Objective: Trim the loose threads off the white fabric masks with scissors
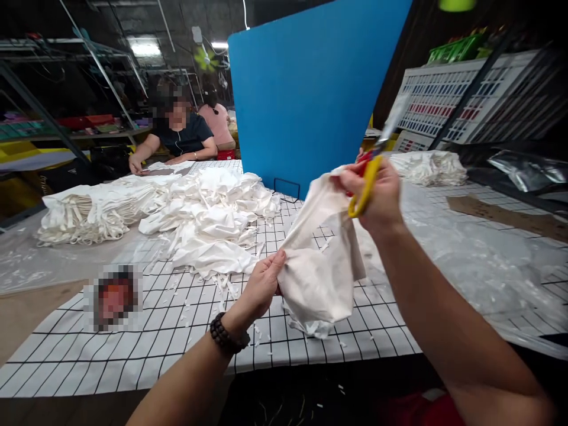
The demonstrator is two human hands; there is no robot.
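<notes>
Head view: the left hand [261,287] pinches the lower edge of a white cloth bag [319,260], held up above the black-gridded white table cover [177,331]. The right hand [377,198] grips the bag's top corner together with yellow-handled scissors [370,171]. Trimming seems under way; cutting next calls for taut fabric and freed blades.

One scissors [371,171]; two co-workers [181,133].

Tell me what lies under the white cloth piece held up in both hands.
Under the white cloth piece, gripped by the left hand and right hand, lies the black-gridded table cover, strewn with small white trimmings. Whatever sits directly behind the hanging cloth is hidden.
</notes>
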